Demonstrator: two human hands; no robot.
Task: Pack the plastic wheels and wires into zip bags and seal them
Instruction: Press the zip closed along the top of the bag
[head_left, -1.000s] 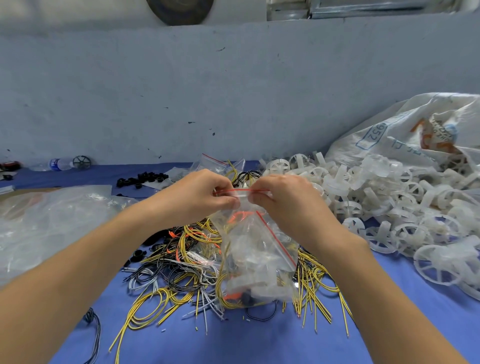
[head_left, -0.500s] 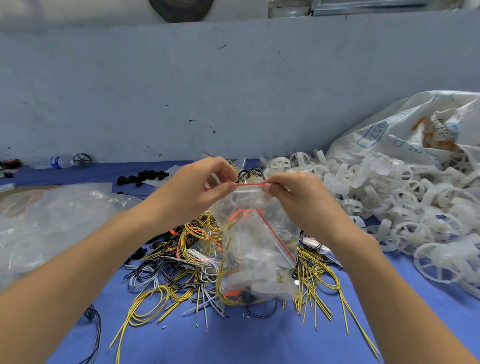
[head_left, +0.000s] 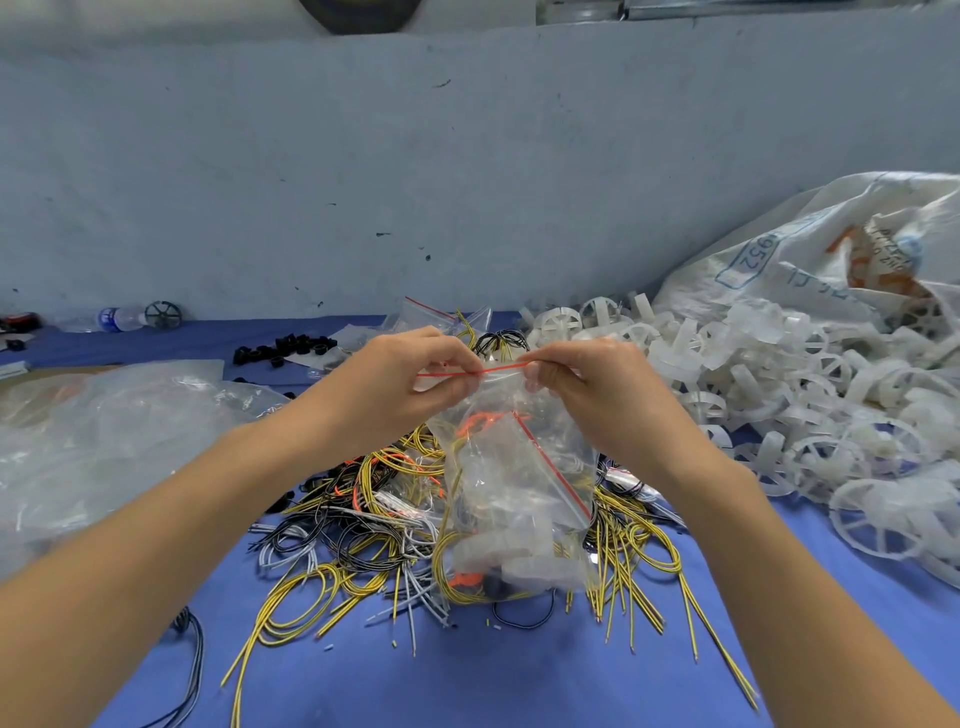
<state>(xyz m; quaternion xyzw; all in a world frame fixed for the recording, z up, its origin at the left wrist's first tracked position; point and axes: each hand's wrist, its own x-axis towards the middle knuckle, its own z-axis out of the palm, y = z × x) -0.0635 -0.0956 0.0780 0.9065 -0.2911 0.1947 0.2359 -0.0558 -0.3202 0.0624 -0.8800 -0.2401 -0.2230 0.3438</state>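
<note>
While the left hand (head_left: 410, 384) is pinching one end of the red seal strip (head_left: 483, 370) between curled thumb and fingers, the right hand (head_left: 587, 395) is pinching the other end in the same way. Both are holding a clear plastic zip bag (head_left: 519, 478) upright at the centre of the frame. Pale plastic pieces, yellow wire and orange bits are showing through its film. Its lower end is reaching down onto a tangled pile of loose yellow, black and white wires (head_left: 363, 519), which is spreading across the middle of the blue-covered bench (head_left: 467, 675).

A heap of white spoked plastic wheels (head_left: 779, 415) is filling the right side of the frame, and a large white woven sack with blue printing (head_left: 805, 260) is slumping behind it in the upper right. Crumpled clear plastic sheeting (head_left: 104, 431) is lying at the left edge. Behind the hands, a few flat, clear zip bags with red strips (head_left: 431, 317) are lying near a cluster of small black parts (head_left: 285, 351). Farther left, a clear water bottle with a blue label (head_left: 117, 318) is lying on its side, just beside a dark spoked wheel (head_left: 162, 314), close to a scuffed grey-blue wall (head_left: 363, 182) that is taking up the upper half of the frame.
</note>
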